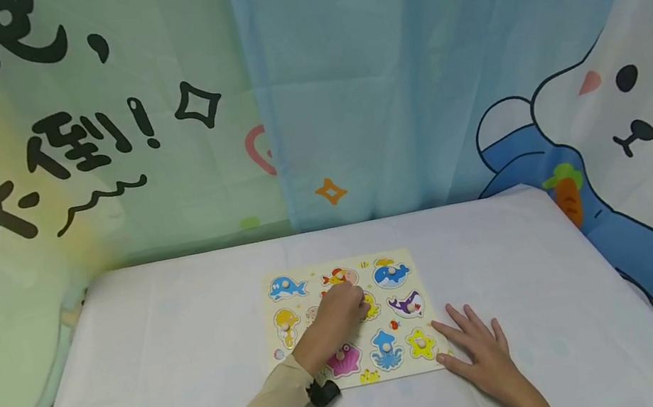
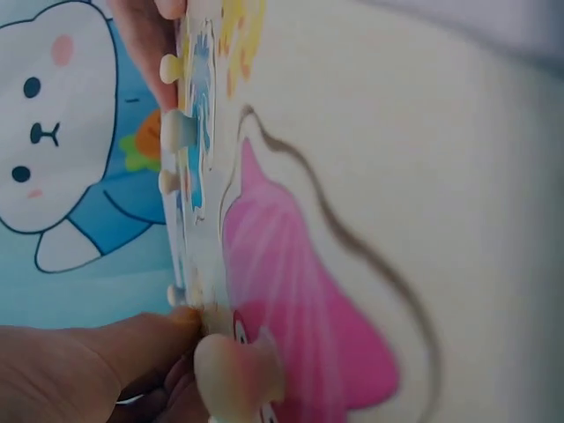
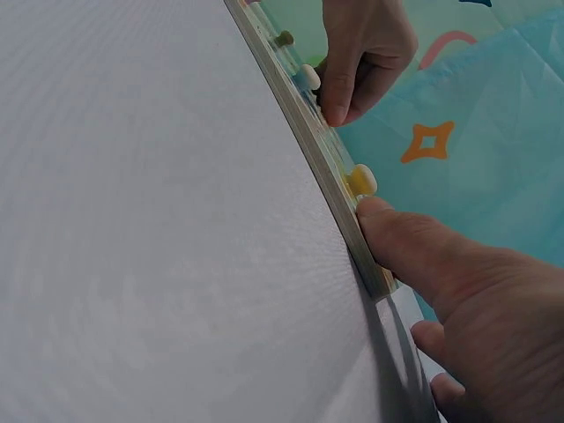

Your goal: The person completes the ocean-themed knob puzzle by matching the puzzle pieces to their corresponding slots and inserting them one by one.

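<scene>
A cream wooden knob puzzle board [image 1: 356, 378] with sea-animal pieces lies flat on the table. My left hand [image 1: 335, 317] reaches over its middle with curled fingers, thumb and finger pinching at a puzzle piece beside the yellow piece [image 1: 372, 305]; its outline is covered. Close by in the left wrist view are the pink shell piece [image 2: 291, 300] and its knob [image 2: 233, 374]. My right hand [image 1: 482, 357] is spread at the board's right edge. In the right wrist view its thumb [image 3: 414, 242] presses the board's corner, near a yellow star piece's knob [image 3: 361, 180].
A white cloth covers the table [image 1: 181, 343]. Behind it hangs a printed curtain [image 1: 345, 85] with a white cartoon animal at the right. On the board also sit a blue squid piece [image 1: 386, 350], a purple whale piece [image 1: 407, 305] and a blue dolphin piece [image 1: 286, 287].
</scene>
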### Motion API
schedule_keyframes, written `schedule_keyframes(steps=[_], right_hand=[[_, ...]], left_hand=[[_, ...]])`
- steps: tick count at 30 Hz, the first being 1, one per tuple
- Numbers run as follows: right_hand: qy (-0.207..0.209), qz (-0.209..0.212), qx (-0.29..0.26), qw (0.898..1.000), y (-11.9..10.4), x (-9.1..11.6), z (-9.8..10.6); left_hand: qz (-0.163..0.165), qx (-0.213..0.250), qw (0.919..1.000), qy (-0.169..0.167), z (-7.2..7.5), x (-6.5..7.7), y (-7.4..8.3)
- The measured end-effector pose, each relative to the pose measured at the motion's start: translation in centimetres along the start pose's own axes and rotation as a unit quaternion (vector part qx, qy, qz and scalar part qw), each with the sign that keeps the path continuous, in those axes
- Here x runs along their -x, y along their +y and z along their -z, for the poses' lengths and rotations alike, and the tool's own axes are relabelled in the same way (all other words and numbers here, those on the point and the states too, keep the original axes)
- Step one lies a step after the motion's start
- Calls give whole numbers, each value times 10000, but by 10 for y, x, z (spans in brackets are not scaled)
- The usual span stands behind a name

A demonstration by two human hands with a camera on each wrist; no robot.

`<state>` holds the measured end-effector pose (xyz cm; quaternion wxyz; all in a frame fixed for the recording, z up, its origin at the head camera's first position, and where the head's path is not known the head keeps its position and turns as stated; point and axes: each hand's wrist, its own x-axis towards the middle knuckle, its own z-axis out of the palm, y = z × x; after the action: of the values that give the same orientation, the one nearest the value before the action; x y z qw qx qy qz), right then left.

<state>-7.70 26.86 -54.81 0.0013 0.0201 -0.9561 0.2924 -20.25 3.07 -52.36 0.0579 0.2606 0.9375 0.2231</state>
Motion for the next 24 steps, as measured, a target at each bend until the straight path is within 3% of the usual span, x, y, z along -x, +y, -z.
schedule_keyframes(steps=[6, 12, 16, 20, 24], right_hand=[[-34, -8, -30, 10000, 0, 0, 1], [68, 124, -55, 9999, 0, -4, 0], [74, 148, -202, 9997, -1, -4, -3], [116, -31, -336, 9994, -2, -4, -1], [182, -148, -17, 9997, -4, -6, 7]], left_hand=[[-105, -453, 9989, 9, -1, 1, 3], [-806, -1053, 9907, -318, 4, 12, 6], [-1143, -893, 9894, 32, 12, 20, -9], [-925, -722, 9930, 103, 31, 32, -35], [-444, -694, 9966, -12, 48, 52, -58]])
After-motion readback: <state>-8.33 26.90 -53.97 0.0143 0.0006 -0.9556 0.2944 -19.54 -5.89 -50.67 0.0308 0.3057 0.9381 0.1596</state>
